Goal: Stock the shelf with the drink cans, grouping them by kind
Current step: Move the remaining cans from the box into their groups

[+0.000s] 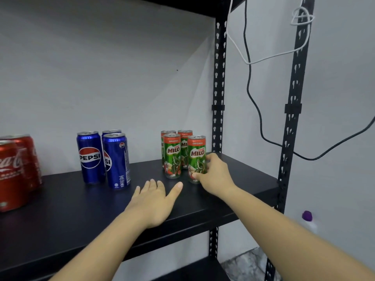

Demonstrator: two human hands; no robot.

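Shelf (67,201) black against grey wall (121,78), left hand (156,201) flat, right hand (215,175) gripping Milo can (196,157).

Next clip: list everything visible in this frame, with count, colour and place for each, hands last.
Coca-Cola cans: at least two, red, far left of the shelf, partly cut off by the frame edge.
Pepsi cans: three, blue, left of centre, upright, one behind.
Milo cans: four, green with red tops, right end, two rows.
Shelf: one, black board on black perforated posts.
Cables: one black, one white, hanging beside the right posts.
Bottle: one, white with purple cap, low on the right, blurred.
Left hand: flat on the shelf, fingers straight.
Right hand: grip around the front right Milo can.
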